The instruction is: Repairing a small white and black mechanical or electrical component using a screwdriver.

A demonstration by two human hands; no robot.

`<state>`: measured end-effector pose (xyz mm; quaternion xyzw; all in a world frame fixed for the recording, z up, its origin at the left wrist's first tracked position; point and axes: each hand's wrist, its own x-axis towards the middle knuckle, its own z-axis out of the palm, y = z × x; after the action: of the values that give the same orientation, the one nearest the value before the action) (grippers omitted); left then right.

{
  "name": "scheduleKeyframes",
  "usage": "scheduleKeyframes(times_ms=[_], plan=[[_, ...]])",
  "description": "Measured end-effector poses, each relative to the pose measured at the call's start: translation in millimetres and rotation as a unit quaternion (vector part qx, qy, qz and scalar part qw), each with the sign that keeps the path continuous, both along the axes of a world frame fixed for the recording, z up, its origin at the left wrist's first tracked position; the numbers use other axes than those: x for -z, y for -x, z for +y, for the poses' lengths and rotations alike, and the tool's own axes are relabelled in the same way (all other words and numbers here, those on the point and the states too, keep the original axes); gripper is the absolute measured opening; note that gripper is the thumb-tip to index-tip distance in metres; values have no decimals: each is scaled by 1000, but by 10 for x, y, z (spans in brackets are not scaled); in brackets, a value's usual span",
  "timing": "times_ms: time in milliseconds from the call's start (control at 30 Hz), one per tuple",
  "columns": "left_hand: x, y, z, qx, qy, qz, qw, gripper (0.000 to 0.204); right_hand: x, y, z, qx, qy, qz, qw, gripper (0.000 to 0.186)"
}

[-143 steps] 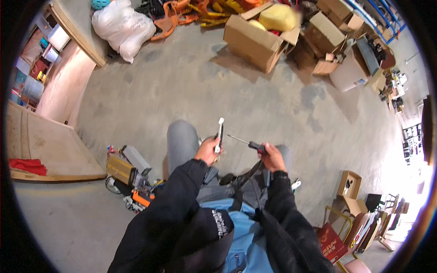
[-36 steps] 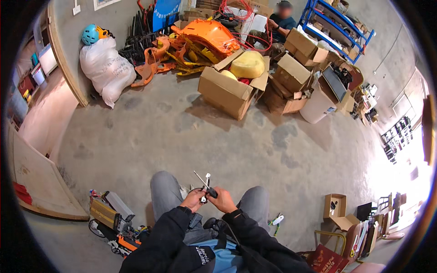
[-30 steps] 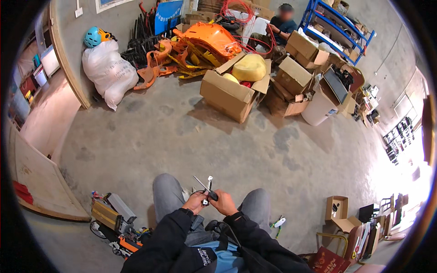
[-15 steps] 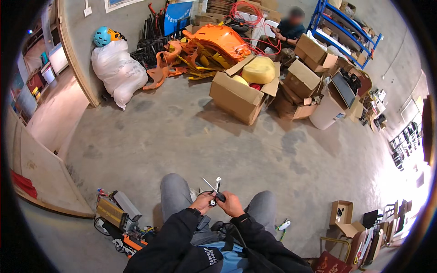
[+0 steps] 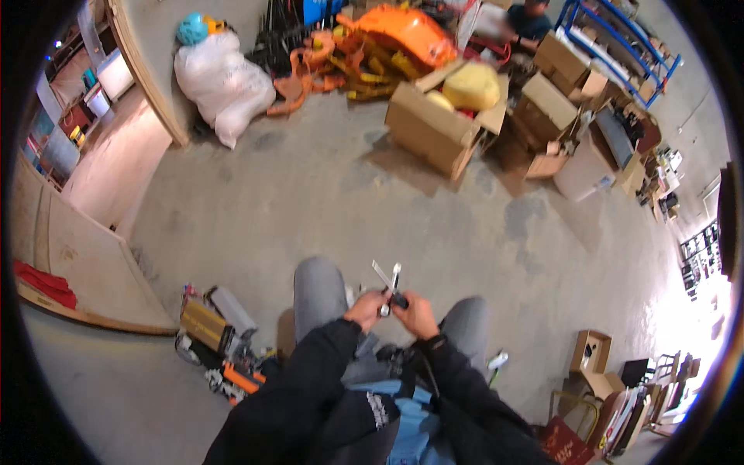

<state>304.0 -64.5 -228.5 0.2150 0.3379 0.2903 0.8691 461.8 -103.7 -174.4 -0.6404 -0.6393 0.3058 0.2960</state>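
In front of my knees, my left hand [image 5: 366,311] is closed round a narrow silvery-white bar [image 5: 395,276] with dark marks at its ends. The bar points up and away from me. My right hand [image 5: 418,316] grips a black-handled tool [image 5: 399,300] with a slim pale metal blade or shaft. That blade slants up to the left and crosses the bar near my fingers. Blur hides whether the tool touches the bar, and I cannot tell whether it is a knife or a screwdriver.
Electronic parts in metal casings [image 5: 208,324] lie by my left leg. A small white-and-green object [image 5: 497,360] is on the floor at right. Ahead stand a cardboard box [image 5: 430,128], orange plastic parts [image 5: 403,35] and a white sack [image 5: 221,85]. A person [image 5: 529,22] sits behind.
The view has tilted down and shifted, so the far things sit higher and further right. Both hands keep their grips; the tool still crosses the bar.
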Motion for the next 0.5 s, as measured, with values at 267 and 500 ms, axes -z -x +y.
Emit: scheduleKeyframes(times_ms=[267, 500], plan=[[-37, 2, 152, -19, -26, -40, 999, 18, -264, -1, 140, 22, 14, -1, 1000, 24], [-108, 38, 83, -45, 48, -27, 997, 18, 44, -250, 106, 118, 165, 146, 968, 22]])
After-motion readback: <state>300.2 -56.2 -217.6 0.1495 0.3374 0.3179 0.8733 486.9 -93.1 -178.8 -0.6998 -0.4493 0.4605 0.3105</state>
